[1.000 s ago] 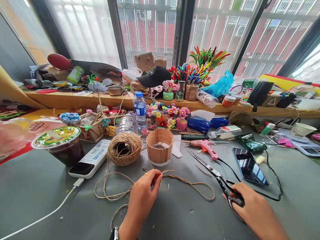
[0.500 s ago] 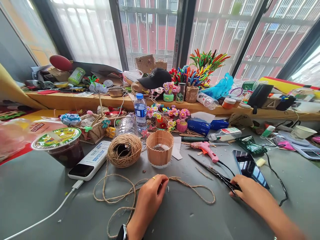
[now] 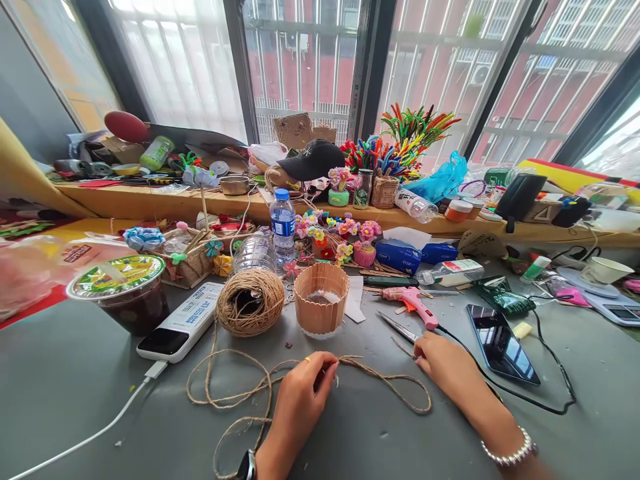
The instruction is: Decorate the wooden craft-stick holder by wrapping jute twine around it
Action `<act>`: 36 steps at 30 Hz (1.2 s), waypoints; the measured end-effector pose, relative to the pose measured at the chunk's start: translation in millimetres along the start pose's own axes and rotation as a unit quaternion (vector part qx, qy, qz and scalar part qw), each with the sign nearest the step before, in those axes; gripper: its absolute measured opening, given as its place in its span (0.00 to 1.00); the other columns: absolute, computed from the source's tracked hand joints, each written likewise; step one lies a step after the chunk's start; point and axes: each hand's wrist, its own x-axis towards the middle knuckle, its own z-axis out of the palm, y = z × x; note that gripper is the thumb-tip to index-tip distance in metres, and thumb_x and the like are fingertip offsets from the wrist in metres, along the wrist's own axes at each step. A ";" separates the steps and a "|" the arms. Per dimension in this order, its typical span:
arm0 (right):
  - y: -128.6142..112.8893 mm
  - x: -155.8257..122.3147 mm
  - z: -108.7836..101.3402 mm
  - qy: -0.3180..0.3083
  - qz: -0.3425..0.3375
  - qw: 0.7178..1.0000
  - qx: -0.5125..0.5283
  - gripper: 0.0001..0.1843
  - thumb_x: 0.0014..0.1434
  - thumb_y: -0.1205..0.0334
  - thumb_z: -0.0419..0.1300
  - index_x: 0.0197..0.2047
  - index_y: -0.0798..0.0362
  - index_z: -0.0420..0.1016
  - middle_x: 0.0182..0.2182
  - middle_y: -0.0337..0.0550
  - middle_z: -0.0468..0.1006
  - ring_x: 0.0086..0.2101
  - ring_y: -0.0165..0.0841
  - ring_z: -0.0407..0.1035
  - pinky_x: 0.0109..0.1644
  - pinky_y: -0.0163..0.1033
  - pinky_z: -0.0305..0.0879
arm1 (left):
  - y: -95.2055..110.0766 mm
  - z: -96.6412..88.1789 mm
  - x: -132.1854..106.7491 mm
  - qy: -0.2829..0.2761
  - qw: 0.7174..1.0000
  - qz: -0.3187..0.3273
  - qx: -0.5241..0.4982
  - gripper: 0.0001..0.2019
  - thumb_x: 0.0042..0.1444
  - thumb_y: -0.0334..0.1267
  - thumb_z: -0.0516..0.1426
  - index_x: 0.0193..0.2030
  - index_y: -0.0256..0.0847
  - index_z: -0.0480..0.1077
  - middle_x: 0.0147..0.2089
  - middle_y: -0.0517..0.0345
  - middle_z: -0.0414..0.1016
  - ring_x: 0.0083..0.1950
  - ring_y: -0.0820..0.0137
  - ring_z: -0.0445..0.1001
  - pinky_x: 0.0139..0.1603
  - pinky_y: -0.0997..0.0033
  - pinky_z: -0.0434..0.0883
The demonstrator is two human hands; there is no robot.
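Observation:
My left hand (image 3: 305,393) pinches a length of brown twine (image 3: 400,383) that lies in loose loops on the grey table (image 3: 75,373). The strand leads back to a twine ball (image 3: 250,303). My right hand (image 3: 445,367) rests on the table over the scissors (image 3: 397,327), whose blades stick out past my fingertips. Its fingers are curled together, and what they hold, if anything, is hidden. A small scrap of twine lies just ahead of them. A round cup made of wooden sticks (image 3: 320,300) stands behind the twine.
A pink glue gun (image 3: 413,300) with a black cable, a dark phone (image 3: 503,340), a white power bank (image 3: 183,323) on a white lead and a sealed drink cup (image 3: 120,290) ring the work spot. A water bottle (image 3: 283,223), paper flowers and craft clutter crowd the back.
My right hand has slid forward and left along the scissors, from the handles toward the blades. My left hand has stayed pinched on the twine and shifted slightly right.

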 end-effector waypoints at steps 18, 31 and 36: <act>-70.5 39.7 -64.5 0.275 -0.178 0.916 0.230 0.16 0.63 0.65 0.48 0.52 0.54 0.68 0.45 0.48 0.72 0.45 0.36 0.65 0.48 0.38 0.61 | 4.2 -2.0 0.7 0.020 0.997 -0.038 -0.067 0.09 0.59 0.39 0.49 0.33 0.39 0.68 0.27 0.60 0.73 0.28 0.73 0.72 0.32 0.77 0.67; -53.8 17.4 -25.4 0.049 -0.279 0.854 0.436 0.16 0.60 0.50 0.52 0.37 0.52 0.76 0.33 0.43 0.76 0.33 0.33 0.69 0.36 0.34 0.63 | 29.4 -14.1 23.6 0.050 0.995 0.042 -0.073 0.08 0.57 0.35 0.51 0.31 0.39 0.70 0.28 0.58 0.75 0.29 0.73 0.72 0.31 0.78 0.67; -50.5 12.0 -19.8 0.125 -0.271 0.799 0.522 0.14 0.61 0.54 0.52 0.39 0.50 0.76 0.24 0.39 0.71 0.25 0.28 0.65 0.31 0.33 0.63 | 38.4 -22.3 36.8 0.060 0.993 0.094 -0.047 0.07 0.57 0.39 0.54 0.32 0.38 0.70 0.28 0.58 0.75 0.30 0.72 0.72 0.33 0.76 0.68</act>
